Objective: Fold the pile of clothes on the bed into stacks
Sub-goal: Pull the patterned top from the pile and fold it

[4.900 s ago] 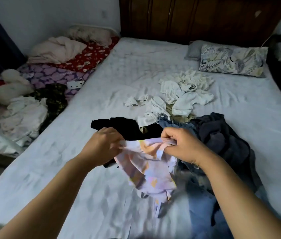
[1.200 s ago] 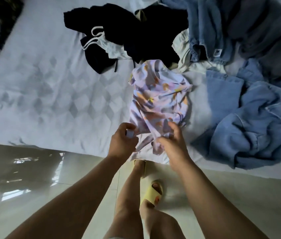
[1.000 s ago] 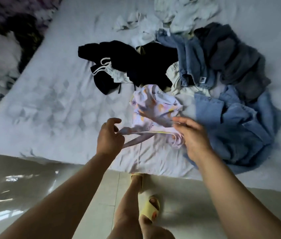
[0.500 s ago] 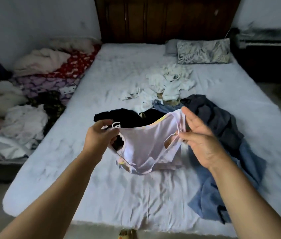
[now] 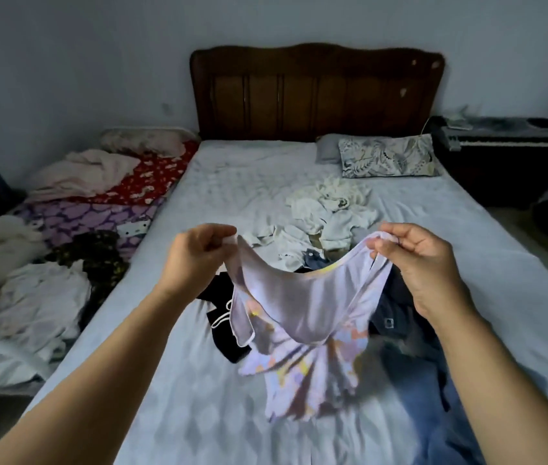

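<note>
A small lilac patterned top (image 5: 303,333) hangs in the air above the bed (image 5: 178,407), spread between my hands. My left hand (image 5: 195,255) pinches its left shoulder strap and my right hand (image 5: 423,263) pinches the right one. Its lower hem is blurred. Behind and below it lies the unfolded pile: black garments (image 5: 224,325) to the left, dark grey and blue denim pieces (image 5: 413,374) to the right, and several white and cream pieces (image 5: 329,209) farther up the mattress.
A leaf-print pillow (image 5: 386,161) lies by the dark wooden headboard (image 5: 316,92). A second cot at the left holds heaped bedding and clothes (image 5: 41,297). A dark cabinet (image 5: 501,159) stands right of the bed.
My hands have raised the lilac top higher and pulled its straps wider apart. My right hand now pinches the strap instead of touching it with straight fingers. The view has tilted up.
</note>
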`<state>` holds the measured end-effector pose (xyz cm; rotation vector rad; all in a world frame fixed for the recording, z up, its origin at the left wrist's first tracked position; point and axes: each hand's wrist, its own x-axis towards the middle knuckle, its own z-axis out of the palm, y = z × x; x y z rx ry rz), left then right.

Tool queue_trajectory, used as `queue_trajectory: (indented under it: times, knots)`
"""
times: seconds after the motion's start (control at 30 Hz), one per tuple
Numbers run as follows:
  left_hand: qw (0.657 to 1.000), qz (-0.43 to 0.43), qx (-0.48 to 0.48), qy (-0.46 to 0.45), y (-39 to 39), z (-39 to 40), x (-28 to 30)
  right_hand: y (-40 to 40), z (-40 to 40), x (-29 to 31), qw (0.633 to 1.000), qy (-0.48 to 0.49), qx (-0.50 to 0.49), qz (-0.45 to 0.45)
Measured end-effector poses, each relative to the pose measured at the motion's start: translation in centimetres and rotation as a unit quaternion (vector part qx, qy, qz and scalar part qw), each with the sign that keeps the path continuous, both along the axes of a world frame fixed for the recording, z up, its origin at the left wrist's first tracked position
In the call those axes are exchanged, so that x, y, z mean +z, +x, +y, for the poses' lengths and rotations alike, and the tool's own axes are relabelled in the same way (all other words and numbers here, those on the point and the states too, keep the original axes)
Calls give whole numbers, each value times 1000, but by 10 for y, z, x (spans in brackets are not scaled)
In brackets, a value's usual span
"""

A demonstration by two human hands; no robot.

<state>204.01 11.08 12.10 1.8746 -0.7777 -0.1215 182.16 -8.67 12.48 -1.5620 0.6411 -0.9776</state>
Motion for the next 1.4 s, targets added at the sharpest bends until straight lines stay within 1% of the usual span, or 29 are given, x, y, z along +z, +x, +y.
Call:
queue_trajectory:
  times: [0.1, 0.17, 0.2, 0.27, 0.33, 0.4, 0.5, 0.57, 0.63, 0.73, 0.8, 0.87, 0.97, 1.03, 1.1, 1.2, 1.3, 1.37, 1.4]
  knots:
    - [996, -59, 14, 66, 26, -16, -1, 25, -20, -15, 994, -39, -49, 86]
    - [989, -105, 4, 108, 42, -28, -1, 41, -32, -19, 988, -57, -82, 122]
    - [984, -131, 6, 123, 50, -34, 2, 49, -39, -19, 985, -62, -94, 133]
    - [978, -167, 16, 125, 66, -46, 11, 62, -51, -9, 985, -63, -104, 125]
    - [977, -182, 20, 106, 79, -56, 27, 72, -59, 7, 988, -67, -107, 93]
    - [981, -178, 16, 72, 85, -61, 43, 77, -64, 26, 989, -87, -101, 67]
    - [990, -134, -3, -34, 84, -60, 61, 73, -61, 52, 992, -98, -66, 38]
    - [989, -103, -23, -102, 74, -54, 66, 63, -50, 65, 995, -92, -23, 17]
    - [985, -69, -61, -145, 61, -44, 67, 50, -34, 72, 997, -70, 30, -3]
    - [976, -27, -157, -149, 34, -24, 58, 26, -11, 66, 993, -45, 104, 13]
    - [972, -5, -208, -113, 15, -9, 43, 8, 1, 48, 988, -16, 148, 40]
    - [971, 0, -235, -41, -8, 6, 19, -9, 15, 16, 981, 10, 176, 82]
    - [963, 32, -256, 80, -45, 33, -42, -38, 42, -53, 966, 66, 195, 154]
    - [952, 79, -252, 153, -72, 55, -95, -65, 63, -107, 947, 92, 210, 224]
    - [939, 123, -234, 221, -100, 82, -149, -95, 85, -161, 922, 98, 225, 301]
    - [905, 163, -232, 318, -135, 119, -213, -134, 116, -221, 882, 133, 249, 377]
    - [877, 191, -234, 374, -157, 144, -253, -156, 139, -254, 851, 171, 270, 416]
    - [872, 198, -222, 389, -162, 150, -267, -159, 145, -265, 841, 188, 275, 428]
    - [875, 202, -211, 386, -161, 150, -272, -157, 146, -268, 841, 192, 271, 427]
